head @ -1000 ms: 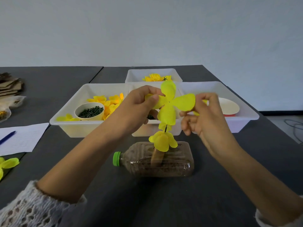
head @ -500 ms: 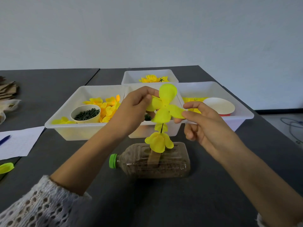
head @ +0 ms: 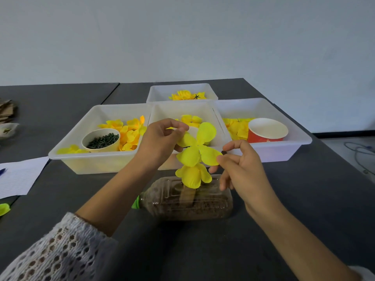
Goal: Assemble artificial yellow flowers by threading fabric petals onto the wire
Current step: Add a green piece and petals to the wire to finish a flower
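Both the left hand (head: pixel 160 141) and right hand (head: pixel 241 169) pinch a flat four-lobed yellow petal piece (head: pixel 199 147) facing the camera above the lying bottle (head: pixel 188 197)

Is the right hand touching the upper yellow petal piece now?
Touching. The head view shows the right hand with a fingertip against the right lobe of the upper petal piece.
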The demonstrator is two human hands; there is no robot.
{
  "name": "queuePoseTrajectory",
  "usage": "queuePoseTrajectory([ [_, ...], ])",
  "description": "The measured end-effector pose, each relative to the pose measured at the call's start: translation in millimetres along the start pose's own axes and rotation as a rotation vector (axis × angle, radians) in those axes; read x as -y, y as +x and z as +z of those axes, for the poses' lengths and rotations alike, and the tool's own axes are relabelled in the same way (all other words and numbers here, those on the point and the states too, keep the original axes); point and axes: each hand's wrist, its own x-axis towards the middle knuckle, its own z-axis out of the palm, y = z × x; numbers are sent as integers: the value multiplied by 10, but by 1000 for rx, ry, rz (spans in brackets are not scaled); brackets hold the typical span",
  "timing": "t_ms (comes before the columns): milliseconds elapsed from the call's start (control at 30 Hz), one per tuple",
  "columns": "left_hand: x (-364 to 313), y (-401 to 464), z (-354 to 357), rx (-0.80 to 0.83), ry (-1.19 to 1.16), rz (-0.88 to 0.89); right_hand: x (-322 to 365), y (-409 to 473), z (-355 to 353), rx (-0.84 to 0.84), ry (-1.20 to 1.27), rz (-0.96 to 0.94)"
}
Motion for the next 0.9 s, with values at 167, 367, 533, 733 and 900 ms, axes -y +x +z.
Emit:
queuePoseTrajectory([
  [167,33,-8,2,-17,-26,30,-21,-52,21,0,53,-73],
  [367,-44,77,28,-43,-84,100,11,-24,13,-84,84,-197],
  [533,79,112,63,-22,-15,59,-144,-12,97,-78,74,-86],
  [733,182,121,32,3,64,30,-252,-30,118,-56,70,-31],
  [900,115,147,23,-35,-25,118,-143,-45,80,-85,138,-133],
])
